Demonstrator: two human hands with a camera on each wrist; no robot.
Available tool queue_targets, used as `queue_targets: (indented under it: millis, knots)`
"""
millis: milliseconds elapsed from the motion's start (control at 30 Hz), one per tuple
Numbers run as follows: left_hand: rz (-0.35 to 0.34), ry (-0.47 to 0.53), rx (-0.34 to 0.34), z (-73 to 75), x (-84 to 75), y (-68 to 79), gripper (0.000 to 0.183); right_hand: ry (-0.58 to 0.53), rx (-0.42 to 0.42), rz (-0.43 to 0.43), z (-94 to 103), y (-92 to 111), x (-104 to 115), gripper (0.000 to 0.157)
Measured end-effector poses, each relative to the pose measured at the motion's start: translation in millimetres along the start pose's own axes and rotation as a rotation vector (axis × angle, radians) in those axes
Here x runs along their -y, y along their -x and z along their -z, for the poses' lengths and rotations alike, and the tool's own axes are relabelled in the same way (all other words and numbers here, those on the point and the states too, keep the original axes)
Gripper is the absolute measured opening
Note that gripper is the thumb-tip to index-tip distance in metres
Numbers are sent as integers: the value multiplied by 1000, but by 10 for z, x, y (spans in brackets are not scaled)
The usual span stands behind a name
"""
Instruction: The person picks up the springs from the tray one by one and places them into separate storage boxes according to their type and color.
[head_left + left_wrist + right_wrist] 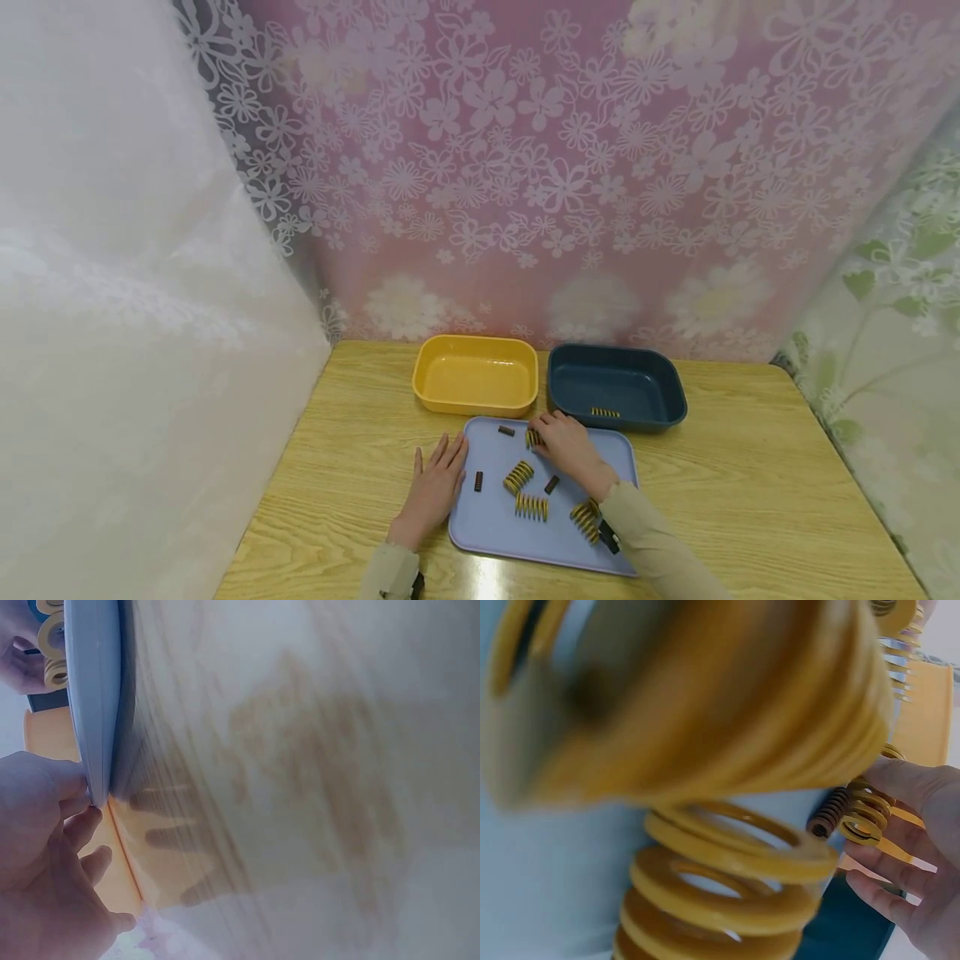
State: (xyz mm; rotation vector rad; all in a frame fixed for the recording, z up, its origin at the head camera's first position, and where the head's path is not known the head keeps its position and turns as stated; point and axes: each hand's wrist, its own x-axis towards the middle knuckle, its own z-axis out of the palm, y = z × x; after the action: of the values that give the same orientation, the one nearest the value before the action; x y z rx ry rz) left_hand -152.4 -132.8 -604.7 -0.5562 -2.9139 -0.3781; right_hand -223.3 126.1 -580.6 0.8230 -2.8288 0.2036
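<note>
A lavender tray (pixel 495 533) lies on the table with several large yellow coil springs (pixel 532 507) and three small brown springs (pixel 478 481) spread over it. Near its far edge, my right hand (pixel 567 446) pinches a yellow spring (pixel 534 438); the right wrist view has this spring (pixel 866 817) between thumb and fingers, a brown spring (pixel 829 813) appearing beside it. Two yellow springs loom large and partly blurred close to that camera. My left hand (pixel 432 487) rests against the tray's left edge with fingers extended, its fingertips touching the rim (pixel 96 712).
Behind the tray stand a yellow bin (pixel 476 410) on the left and a dark blue bin (pixel 617 354) on the right. One yellow spring (pixel 605 412) lies inside the dark blue bin. A flowered curtain (pixel 525 208) hangs behind the wooden table (pixel 765 467).
</note>
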Motion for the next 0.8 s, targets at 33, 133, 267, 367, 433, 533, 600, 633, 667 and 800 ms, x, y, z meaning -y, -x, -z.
queue_targets:
  millis: [33, 133, 267, 367, 433, 533, 600, 633, 667, 800]
  knots:
    - [0, 2, 2, -1, -1, 0, 49, 3, -8, -1, 17, -1, 2, 33]
    - [-4, 3, -3, 8, -9, 0, 49, 18, -42, -7, 80, -12, 2, 35]
    - [-10, 4, -19, 17, -15, -3, 49, 49, -107, -10, 190, -29, -2, 37]
    - [-12, 1, -31, 6, -14, -7, 49, 52, -143, -10, 268, -32, -6, 37]
    - [-12, -2, -36, -6, -10, -6, 49, 44, -159, -10, 311, -31, -10, 37]
    - [-11, 6, -41, -13, -7, -4, 49, 29, -174, -14, 359, -28, -29, 36]
    - [-11, 4, -37, -16, -3, -6, 49, 20, -177, -22, 395, -26, -51, 36]
    - [-10, 3, -34, -16, -2, -6, 49, 22, -175, -28, 415, -25, -67, 36]
    - [-8, 6, -31, -17, -1, -5, 49, 22, -179, -32, 435, -25, -86, 36]
    - [-5, -4, -13, -22, 2, -3, 50, 18, -189, -58, 543, -21, -196, 36]
